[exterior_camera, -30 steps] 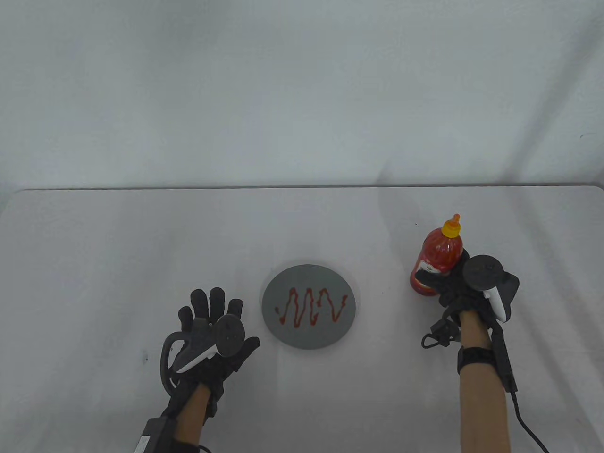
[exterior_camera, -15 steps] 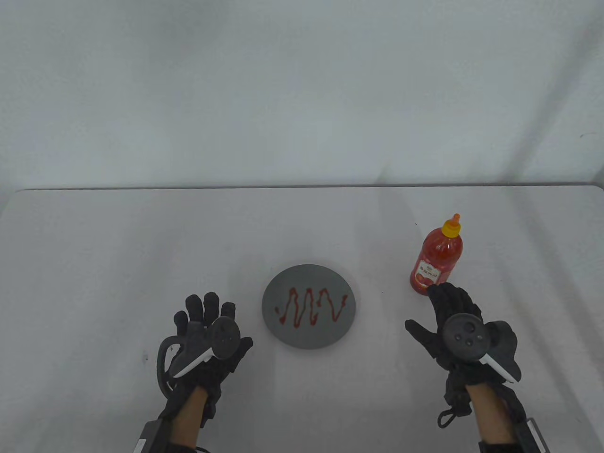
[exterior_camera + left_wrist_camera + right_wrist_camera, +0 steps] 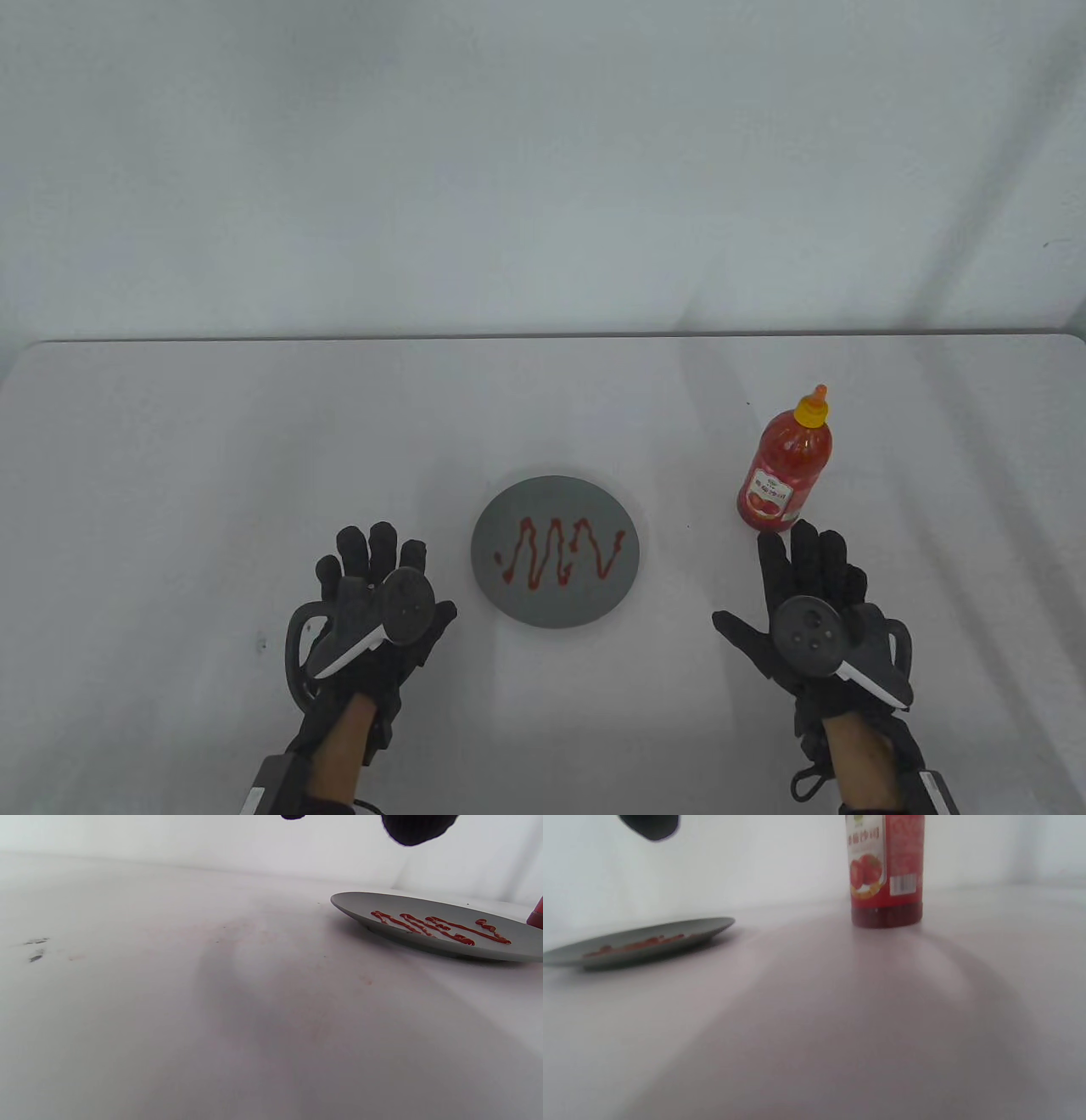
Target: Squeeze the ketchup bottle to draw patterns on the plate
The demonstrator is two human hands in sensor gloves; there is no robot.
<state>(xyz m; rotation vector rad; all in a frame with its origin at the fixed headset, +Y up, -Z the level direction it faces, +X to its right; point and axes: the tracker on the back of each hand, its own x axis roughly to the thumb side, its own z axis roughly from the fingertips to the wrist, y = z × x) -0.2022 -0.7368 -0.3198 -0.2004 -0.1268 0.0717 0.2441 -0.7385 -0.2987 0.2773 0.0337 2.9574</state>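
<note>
A grey plate (image 3: 509, 594) lies at the table's middle front, with a red ketchup zigzag (image 3: 560, 552) drawn across it. It also shows in the left wrist view (image 3: 360, 912) and the right wrist view (image 3: 704, 926). A red ketchup bottle (image 3: 785, 463) with an orange cap stands upright to the plate's right, also in the right wrist view (image 3: 885, 870). My left hand (image 3: 373, 577) rests flat and empty left of the plate. My right hand (image 3: 797, 586) lies spread and empty just in front of the bottle, not touching it.
The white table (image 3: 254, 441) ends at a pale wall behind. Small dark marks (image 3: 36, 949) show on the table surface left of my left hand. Cables trail from both wrists at the front edge.
My right hand let go of the bottle, drew back toward the front edge and spread open. The bottle stayed upright. My left hand slid slightly back.
</note>
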